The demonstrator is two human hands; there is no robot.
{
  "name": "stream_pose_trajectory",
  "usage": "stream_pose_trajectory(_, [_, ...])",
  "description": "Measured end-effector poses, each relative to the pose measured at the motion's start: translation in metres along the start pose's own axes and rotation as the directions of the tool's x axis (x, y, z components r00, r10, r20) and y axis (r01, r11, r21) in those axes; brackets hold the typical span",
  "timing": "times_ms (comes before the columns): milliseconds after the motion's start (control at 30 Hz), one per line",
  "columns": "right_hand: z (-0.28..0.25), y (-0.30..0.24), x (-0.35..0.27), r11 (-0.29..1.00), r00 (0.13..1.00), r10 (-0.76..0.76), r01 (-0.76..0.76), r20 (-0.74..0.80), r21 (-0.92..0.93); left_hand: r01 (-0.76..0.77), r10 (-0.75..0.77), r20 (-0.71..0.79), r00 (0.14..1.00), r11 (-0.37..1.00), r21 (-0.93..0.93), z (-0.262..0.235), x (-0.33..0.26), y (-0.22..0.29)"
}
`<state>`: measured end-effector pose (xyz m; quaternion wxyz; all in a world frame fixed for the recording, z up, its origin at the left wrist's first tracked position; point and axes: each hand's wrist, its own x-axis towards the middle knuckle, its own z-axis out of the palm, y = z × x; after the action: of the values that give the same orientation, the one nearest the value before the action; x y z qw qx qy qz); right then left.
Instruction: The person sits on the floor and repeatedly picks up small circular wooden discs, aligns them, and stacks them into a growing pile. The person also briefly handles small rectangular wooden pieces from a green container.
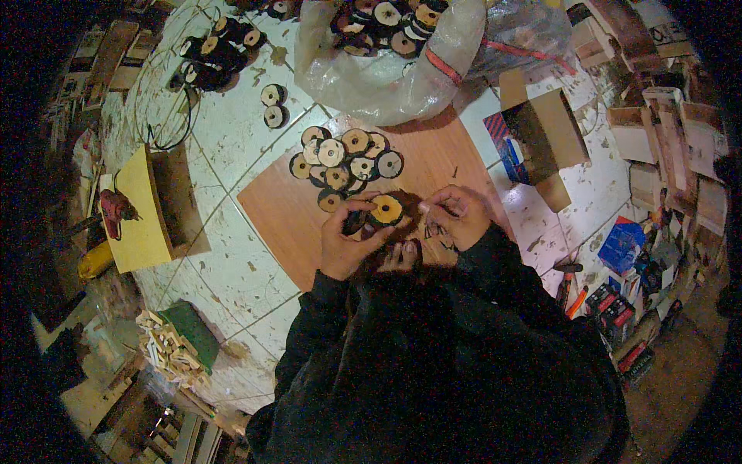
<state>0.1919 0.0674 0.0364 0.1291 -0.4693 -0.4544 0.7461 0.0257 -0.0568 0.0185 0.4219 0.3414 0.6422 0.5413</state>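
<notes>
My left hand [345,236] grips a round spool [386,209] with a yellow paper face and dark wire wound round it. It holds the spool just above a brown wooden board [278,209]. My right hand [457,215] is pinched shut on the thin dark wire beside the spool's right edge. A cluster of several similar round spools [344,161] lies on the board just beyond my hands. My bare toes [402,254] show under the hands.
A clear plastic sack [386,73] full of spools sits at the top. More spools [216,50] lie on the tiled floor at upper left. A yellow stool [143,209] stands at left, an open cardboard box [553,131] at right, and small boxes [618,243] by the right wall.
</notes>
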Motion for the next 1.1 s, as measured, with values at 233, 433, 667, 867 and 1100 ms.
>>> stream_pose_trajectory(233, [0.015, 0.005, 0.002, 0.813, 0.872, -0.487, 0.471, 0.045, -0.342, -0.195, 0.170, 0.126, 0.977, 0.952, 0.235, 0.011, 0.000, 0.005])
stream_pose_trajectory(433, [0.000, 0.008, 0.012, 0.885, 0.964, -0.246, 0.265, 0.099, -0.382, -0.141, 0.107, 0.131, 0.986, 0.949, 0.283, 0.008, 0.002, 0.009])
stream_pose_trajectory(667, [0.003, 0.017, 0.008, 0.931, 0.950, -0.313, 0.303, -0.019, -0.202, -0.113, 0.070, 0.205, 0.976, 0.972, 0.205, 0.012, -0.001, 0.003])
stream_pose_trajectory(867, [0.010, 0.010, 0.002, 0.590, 0.784, -0.612, 0.541, 0.106, -0.599, -0.120, 0.073, 0.220, 0.973, 0.971, 0.206, 0.012, 0.001, 0.006])
stream_pose_trajectory(1100, [0.007, 0.023, 0.009, 0.553, 0.736, -0.655, 0.620, 0.170, -0.556, -0.168, 0.112, 0.216, 0.970, 0.950, 0.264, 0.012, 0.004, 0.010])
